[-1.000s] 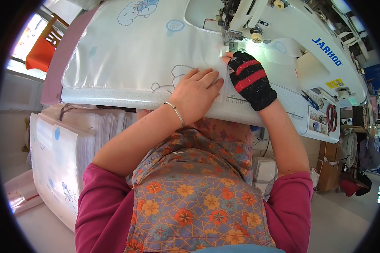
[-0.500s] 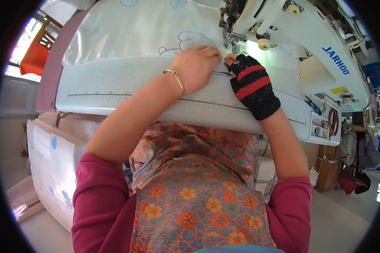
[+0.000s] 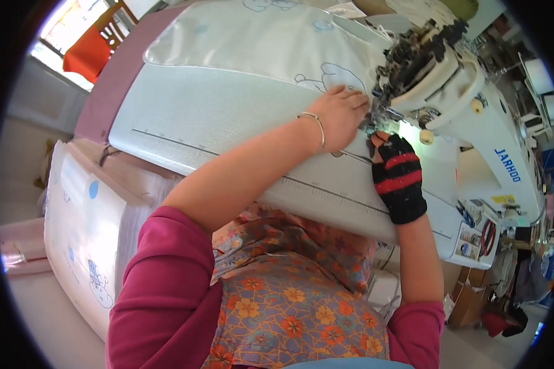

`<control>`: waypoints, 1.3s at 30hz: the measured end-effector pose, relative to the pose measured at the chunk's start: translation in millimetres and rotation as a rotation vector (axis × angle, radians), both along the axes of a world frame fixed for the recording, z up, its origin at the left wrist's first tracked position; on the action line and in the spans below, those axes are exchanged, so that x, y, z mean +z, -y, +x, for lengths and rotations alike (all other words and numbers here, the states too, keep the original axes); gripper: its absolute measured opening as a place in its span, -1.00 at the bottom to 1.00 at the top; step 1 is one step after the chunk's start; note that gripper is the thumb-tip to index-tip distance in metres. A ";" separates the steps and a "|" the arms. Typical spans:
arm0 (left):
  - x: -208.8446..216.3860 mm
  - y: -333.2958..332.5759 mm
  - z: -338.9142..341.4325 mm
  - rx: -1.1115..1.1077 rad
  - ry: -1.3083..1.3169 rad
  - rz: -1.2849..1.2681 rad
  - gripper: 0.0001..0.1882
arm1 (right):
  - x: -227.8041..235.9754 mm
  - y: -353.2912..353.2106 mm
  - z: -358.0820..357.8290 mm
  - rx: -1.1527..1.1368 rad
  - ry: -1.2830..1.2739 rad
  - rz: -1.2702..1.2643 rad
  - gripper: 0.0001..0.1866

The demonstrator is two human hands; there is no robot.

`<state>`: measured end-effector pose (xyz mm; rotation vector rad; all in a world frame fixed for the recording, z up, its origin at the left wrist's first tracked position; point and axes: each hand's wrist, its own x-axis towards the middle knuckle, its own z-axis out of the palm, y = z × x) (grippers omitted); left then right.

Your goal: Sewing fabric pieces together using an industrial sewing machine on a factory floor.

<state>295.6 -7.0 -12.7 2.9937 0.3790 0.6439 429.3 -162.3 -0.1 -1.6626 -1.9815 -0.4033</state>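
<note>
A glossy white sheet of fabric [image 3: 246, 46] with blue outline drawings lies across the bed of a sewing machine [image 3: 474, 117]. My left hand [image 3: 341, 117], bare with a bracelet at the wrist, lies on the fabric's near edge beside the needle area. Its fingers are stretched out and point toward the presser foot. Just in front of the needle area is my right hand [image 3: 400, 178], in a black and red fingerless glove. Its fingertips are curled together close to the fabric's corner; what they hold is too small to make out.
A thick stack of white printed sheets [image 3: 83, 215] hangs at the left below the table. A ruler scale [image 3: 326, 190] runs along the machine bed's front. At the right sit scissors [image 3: 465, 212] and a small parts tray [image 3: 468, 249]. An orange-draped chair [image 3: 95, 49] stands far left.
The whole view has shifted and tilted, so the machine and my hands appear lower and further right. Both hands stay by the needle area; my left fingers lie flatter on the fabric.
</note>
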 end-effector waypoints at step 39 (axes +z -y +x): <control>16.7 132.4 -503.6 1.268 -0.195 -0.315 -0.58 | -33.3 -8.9 50.6 -0.028 -0.002 -0.147 -0.78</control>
